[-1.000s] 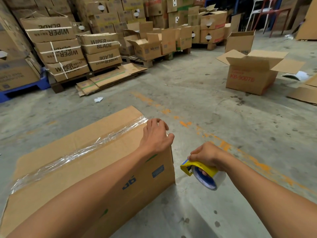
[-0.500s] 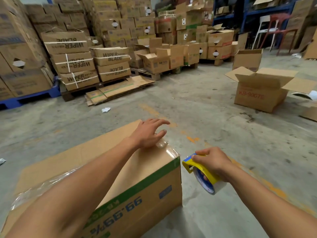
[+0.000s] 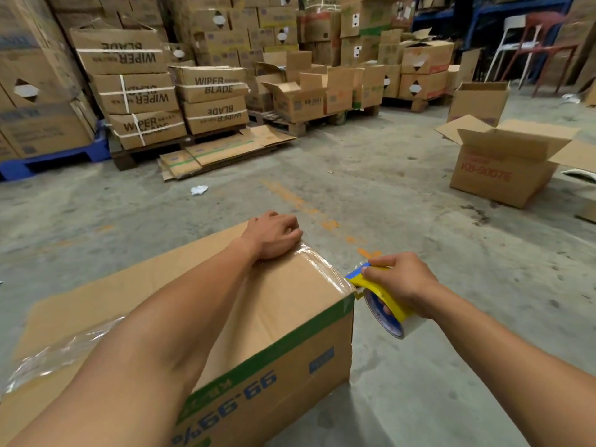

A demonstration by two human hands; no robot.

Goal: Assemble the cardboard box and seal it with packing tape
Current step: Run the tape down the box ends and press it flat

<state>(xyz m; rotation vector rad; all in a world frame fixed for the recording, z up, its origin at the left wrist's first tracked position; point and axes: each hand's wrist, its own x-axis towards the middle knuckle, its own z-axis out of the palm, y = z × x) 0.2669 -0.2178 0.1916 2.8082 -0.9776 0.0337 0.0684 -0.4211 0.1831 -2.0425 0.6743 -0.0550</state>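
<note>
A closed brown cardboard box (image 3: 274, 317) with a green stripe and blue print lies on the concrete floor in front of me. Clear packing tape (image 3: 319, 269) runs along its top seam to the right end. My left hand (image 3: 274, 235) rests on the far right corner of the top, fingers curled over the far edge beside the tape. My right hand (image 3: 398, 282) grips a yellow tape dispenser (image 3: 383, 298) with its roll, held against the box's upper right edge where the tape comes down.
An open box (image 3: 503, 166) marked in red stands on the floor at right. Flattened cartons (image 3: 222, 150) lie ahead beside pallets stacked with "WIPER BLADE" boxes (image 3: 142, 88). A crumpled white scrap (image 3: 199, 189) lies on the floor. Chairs (image 3: 532, 43) stand at the far right.
My left hand went from flat and spread to curled over the box's far edge. The dispenser moved in against the box's upper right edge. The view tilted up and closer.
</note>
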